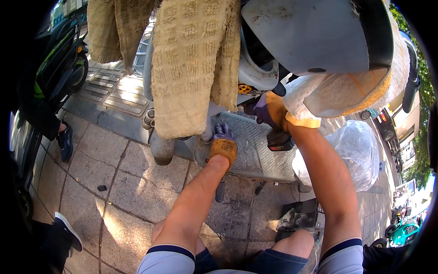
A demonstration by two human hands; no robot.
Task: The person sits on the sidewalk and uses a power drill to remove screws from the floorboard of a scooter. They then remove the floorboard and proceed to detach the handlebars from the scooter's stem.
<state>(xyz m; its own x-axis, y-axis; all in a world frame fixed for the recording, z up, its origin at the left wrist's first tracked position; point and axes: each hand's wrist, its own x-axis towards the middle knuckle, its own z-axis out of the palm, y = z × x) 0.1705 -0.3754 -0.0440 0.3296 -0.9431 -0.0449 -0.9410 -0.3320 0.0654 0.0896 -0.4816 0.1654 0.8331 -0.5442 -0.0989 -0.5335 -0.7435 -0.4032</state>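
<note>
A scooter stands before me, its grey ribbed footboard (258, 146) running left to right. My left hand (223, 142), in a purple and orange work glove, rests at the left end of that footboard, its fingers stretched toward the front column. My right hand (272, 111), gloved alike, is wrapped round the grip of a cordless power tool (279, 140). The tool's black battery shows below the hand; its working end is hidden by the hand and scooter body. A worn beige towel (185, 68) hangs over the scooter's front.
A grey curved scooter panel (310, 36) and a pale towel (392, 73) overhang my right forearm. A clear plastic bag (353, 153) bulges beside it. A black box (303, 214) sits on the paving near my knee. Other people's shoes (65, 141) and a parked scooter (59, 59) are at left.
</note>
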